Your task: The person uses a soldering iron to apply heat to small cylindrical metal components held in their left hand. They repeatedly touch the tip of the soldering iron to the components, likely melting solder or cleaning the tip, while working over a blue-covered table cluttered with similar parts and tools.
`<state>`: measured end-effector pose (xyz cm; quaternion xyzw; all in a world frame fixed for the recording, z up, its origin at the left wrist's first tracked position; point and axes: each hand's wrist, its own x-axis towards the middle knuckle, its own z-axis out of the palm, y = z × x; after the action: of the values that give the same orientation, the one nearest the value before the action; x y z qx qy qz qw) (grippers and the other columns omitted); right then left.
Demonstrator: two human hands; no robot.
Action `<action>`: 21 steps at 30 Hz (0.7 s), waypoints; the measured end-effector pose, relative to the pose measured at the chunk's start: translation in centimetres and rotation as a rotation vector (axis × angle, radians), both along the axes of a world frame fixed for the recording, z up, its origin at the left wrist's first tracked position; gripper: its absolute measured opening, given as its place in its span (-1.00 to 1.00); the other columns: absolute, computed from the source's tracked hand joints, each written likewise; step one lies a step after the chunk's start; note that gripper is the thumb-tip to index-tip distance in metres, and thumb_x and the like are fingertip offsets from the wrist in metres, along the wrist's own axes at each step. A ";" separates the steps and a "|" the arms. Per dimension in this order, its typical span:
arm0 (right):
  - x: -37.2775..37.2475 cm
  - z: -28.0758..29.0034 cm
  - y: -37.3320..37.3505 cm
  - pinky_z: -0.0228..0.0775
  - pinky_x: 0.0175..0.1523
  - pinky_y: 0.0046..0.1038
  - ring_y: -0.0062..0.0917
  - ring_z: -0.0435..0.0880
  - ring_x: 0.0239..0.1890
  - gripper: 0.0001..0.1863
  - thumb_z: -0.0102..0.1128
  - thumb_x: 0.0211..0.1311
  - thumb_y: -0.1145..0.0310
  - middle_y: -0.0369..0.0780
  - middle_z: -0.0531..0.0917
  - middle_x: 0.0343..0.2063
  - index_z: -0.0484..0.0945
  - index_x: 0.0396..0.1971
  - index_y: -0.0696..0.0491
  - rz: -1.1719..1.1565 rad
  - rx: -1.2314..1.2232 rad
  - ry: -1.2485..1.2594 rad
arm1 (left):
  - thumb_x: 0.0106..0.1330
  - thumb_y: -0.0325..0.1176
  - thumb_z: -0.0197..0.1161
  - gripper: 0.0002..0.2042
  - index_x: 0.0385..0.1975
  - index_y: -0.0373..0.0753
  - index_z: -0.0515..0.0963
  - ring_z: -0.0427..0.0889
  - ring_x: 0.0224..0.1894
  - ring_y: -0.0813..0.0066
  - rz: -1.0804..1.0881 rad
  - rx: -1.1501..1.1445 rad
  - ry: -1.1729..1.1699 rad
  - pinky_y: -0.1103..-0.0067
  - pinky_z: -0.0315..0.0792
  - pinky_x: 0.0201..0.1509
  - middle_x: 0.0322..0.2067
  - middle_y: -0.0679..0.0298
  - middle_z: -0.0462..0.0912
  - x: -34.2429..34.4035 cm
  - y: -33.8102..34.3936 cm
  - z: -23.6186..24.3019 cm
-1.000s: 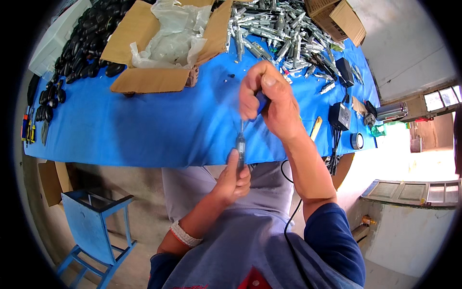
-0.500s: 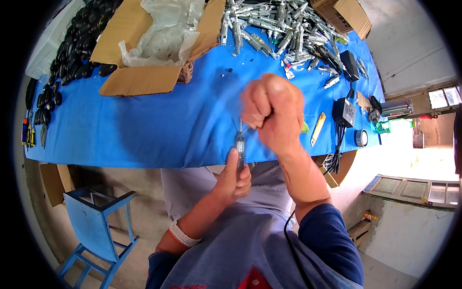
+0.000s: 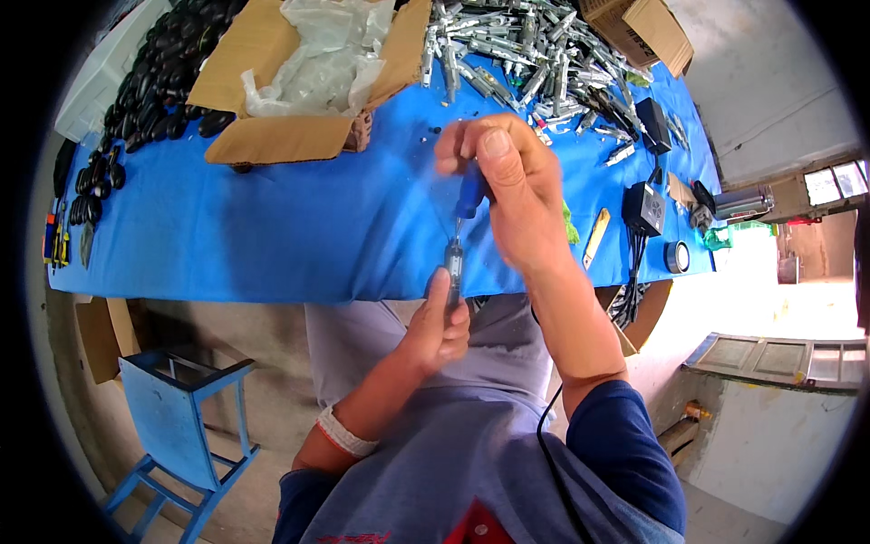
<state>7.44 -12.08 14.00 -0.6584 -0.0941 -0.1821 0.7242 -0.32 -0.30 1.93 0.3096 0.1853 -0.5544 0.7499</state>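
Note:
In front of my body, my left hand (image 3: 437, 334) is closed around the lower part of a small, narrow grey device with a metallic face (image 3: 454, 261), held upright. Thin wires seem to spread from its top end. Above it, my right hand (image 3: 521, 186) grips a screwdriver by its blue handle (image 3: 470, 192). The screwdriver's shaft points down, its tip at the device's top end; whether it sits in a screw cannot be made out. Blur softens the right fingers. Farther off lies a heap of similar metallic pieces (image 3: 535, 59).
A blue-covered table (image 3: 299, 236) spans the view. On it are an open cardboard box (image 3: 272, 140) with plastic bags, a pile of black casings (image 3: 163, 86), a black power adapter with cables (image 3: 644, 208), a tape roll (image 3: 677, 257) and a yellow-handled blade (image 3: 596, 238). A blue chair (image 3: 177, 417) stands at left.
My right hand has rotated from a blurred fist to a thumb-forward grip, bringing the screwdriver's blue handle into sight. My left hand still holds the grey device in nearly the same place.

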 end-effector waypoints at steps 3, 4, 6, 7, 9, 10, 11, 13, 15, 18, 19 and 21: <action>-1.7 0.8 0.8 0.21 -0.44 -0.61 -0.61 0.42 -0.50 -0.60 -0.14 0.40 0.06 -0.22 0.50 -0.52 0.35 -0.46 0.11 -0.113 -0.037 0.026 | 0.20 0.42 -0.19 -0.38 -0.73 -0.06 0.18 0.04 -0.88 0.63 -0.018 0.005 -0.025 0.66 -0.06 -0.77 -0.84 0.47 0.09 0.0 0.1 0.0; -1.8 0.8 1.1 0.20 -0.46 -0.61 -0.62 0.41 -0.52 -0.59 -0.15 0.40 0.06 -0.23 0.49 -0.53 0.34 -0.47 0.11 -0.146 -0.039 0.016 | 0.19 0.42 -0.19 -0.38 -0.73 -0.06 0.18 0.04 -0.88 0.63 -0.026 0.005 -0.033 0.66 -0.06 -0.77 -0.84 0.47 0.09 0.1 0.1 -0.1; -1.7 -0.7 1.0 0.17 -0.50 -0.60 -0.63 0.38 -0.58 -0.57 -0.20 0.42 0.07 -0.24 0.47 -0.59 0.33 -0.51 0.12 -0.174 0.036 -0.078 | 0.19 0.43 -0.19 -0.38 -0.73 -0.06 0.18 0.04 -0.88 0.63 -0.028 -0.005 -0.005 0.66 -0.06 -0.77 -0.84 0.47 0.10 -0.1 -0.1 -0.4; -1.6 -1.1 1.0 0.15 -0.52 -0.59 -0.63 0.36 -0.61 -0.56 -0.22 0.42 0.08 -0.25 0.45 -0.63 0.32 -0.54 0.12 -0.187 0.072 -0.125 | 0.18 0.43 -0.18 -0.38 -0.73 -0.06 0.18 0.04 -0.88 0.63 -0.028 -0.010 0.009 0.66 -0.06 -0.77 -0.84 0.47 0.10 -0.2 -0.1 -0.5; -1.2 -0.6 0.1 0.11 -0.57 -0.59 -0.64 0.32 -0.67 -0.55 -0.26 0.42 0.12 -0.27 0.40 -0.71 0.31 -0.59 0.12 -0.018 0.047 -0.056 | 0.18 0.43 -0.17 -0.38 -0.73 -0.06 0.18 0.04 -0.88 0.63 -0.028 -0.014 0.021 0.66 -0.06 -0.77 -0.84 0.47 0.10 -0.2 -0.2 -0.2; -0.9 -0.3 -0.5 0.09 -0.59 -0.59 -0.64 0.29 -0.70 -0.55 -0.27 0.41 0.14 -0.28 0.37 -0.75 0.30 -0.62 0.12 0.068 0.036 -0.023 | 0.18 0.43 -0.17 -0.38 -0.73 -0.06 0.19 0.04 -0.88 0.63 -0.027 -0.015 0.026 0.66 -0.05 -0.77 -0.84 0.47 0.11 -0.3 -0.2 -0.1; -0.2 -0.4 -1.1 0.08 -0.60 -0.59 -0.64 0.29 -0.71 -0.55 -0.27 0.39 0.14 -0.28 0.35 -0.78 0.31 -0.64 0.12 0.216 0.044 0.002 | 0.18 0.43 -0.16 -0.39 -0.72 -0.06 0.19 0.04 -0.88 0.63 -0.021 -0.004 0.031 0.66 -0.05 -0.77 -0.84 0.47 0.11 -0.3 -0.1 -0.1; 1.2 -0.2 -2.3 0.06 -0.61 -0.60 -0.63 0.27 -0.74 -0.55 -0.25 0.36 0.16 -0.29 0.32 -0.82 0.31 -0.67 0.12 0.504 0.052 0.041 | 0.18 0.42 -0.15 -0.39 -0.72 -0.06 0.20 0.04 -0.88 0.63 -0.018 0.012 0.031 0.66 -0.05 -0.77 -0.84 0.47 0.11 -0.3 -0.1 0.2; 1.7 -0.5 -2.8 0.05 -0.63 -0.60 -0.63 0.27 -0.75 -0.56 -0.22 0.34 0.15 -0.30 0.30 -0.84 0.31 -0.68 0.12 0.684 0.063 0.087 | 0.18 0.42 -0.16 -0.39 -0.72 -0.06 0.21 0.04 -0.88 0.63 -0.027 0.024 0.047 0.65 -0.05 -0.77 -0.84 0.47 0.11 -0.1 -0.1 -0.1; 1.4 -0.2 -2.6 0.08 -0.62 -0.59 -0.64 0.27 -0.76 -0.58 -0.16 0.32 0.13 -0.28 0.36 -0.79 0.33 -0.64 0.12 0.708 0.091 0.058 | 0.19 0.42 -0.16 -0.39 -0.72 -0.06 0.21 0.04 -0.88 0.63 -0.025 0.024 0.031 0.65 -0.06 -0.77 -0.84 0.47 0.11 0.0 0.0 0.0; 1.3 -0.1 -2.4 0.09 -0.61 -0.59 -0.64 0.26 -0.76 -0.58 -0.15 0.32 0.12 -0.27 0.40 -0.75 0.34 -0.62 0.13 0.676 0.102 0.031 | 0.19 0.42 -0.16 -0.39 -0.72 -0.07 0.21 0.04 -0.88 0.63 -0.020 0.021 0.018 0.65 -0.06 -0.77 -0.85 0.47 0.11 0.1 -0.1 0.1; 0.6 0.0 -1.9 0.16 -0.59 -0.60 -0.68 0.32 -0.69 -0.66 -0.06 0.33 0.16 -0.23 0.47 -0.62 0.35 -0.52 0.12 0.498 0.127 0.061 | 0.19 0.41 -0.16 -0.38 -0.72 -0.07 0.22 0.04 -0.88 0.63 -0.015 0.021 0.019 0.66 -0.06 -0.78 -0.85 0.47 0.11 0.2 -0.1 -0.1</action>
<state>8.00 -14.00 13.95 -0.5732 -0.2199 0.0161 0.7892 -0.11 -0.39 1.78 0.3135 0.1960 -0.5612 0.7405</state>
